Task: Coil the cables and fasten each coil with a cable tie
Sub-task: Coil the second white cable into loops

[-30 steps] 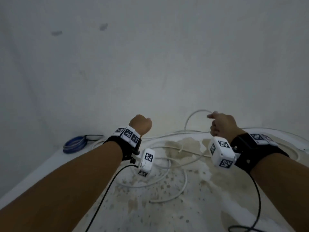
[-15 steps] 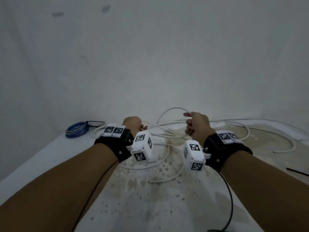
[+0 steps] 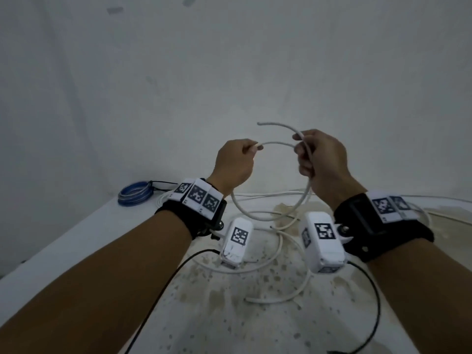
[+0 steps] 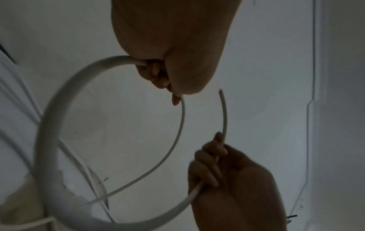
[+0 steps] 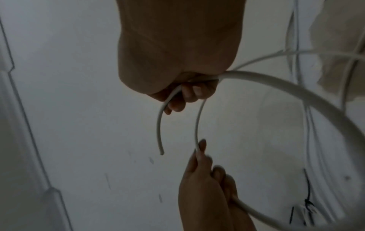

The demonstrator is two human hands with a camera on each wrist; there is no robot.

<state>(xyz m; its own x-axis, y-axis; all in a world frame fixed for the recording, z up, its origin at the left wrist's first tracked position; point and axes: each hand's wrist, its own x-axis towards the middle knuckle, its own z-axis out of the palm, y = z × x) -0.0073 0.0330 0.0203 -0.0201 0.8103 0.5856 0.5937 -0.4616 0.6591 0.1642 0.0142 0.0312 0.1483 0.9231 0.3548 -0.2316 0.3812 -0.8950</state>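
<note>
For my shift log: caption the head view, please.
Both hands, left hand and right hand, hold a first loop of white cable above the stained table.

Support was a white table (image 3: 63,241), its top stained with brownish blotches and specks toward the middle. Loose white cable (image 3: 268,300) lay in slack loops across the stained area. A coiled blue cable (image 3: 134,198) sat at the far left corner.

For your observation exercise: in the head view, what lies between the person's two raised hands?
Only an arc of the thin white cable spans from left hand to right hand; behind it, bare grey wall.
</note>
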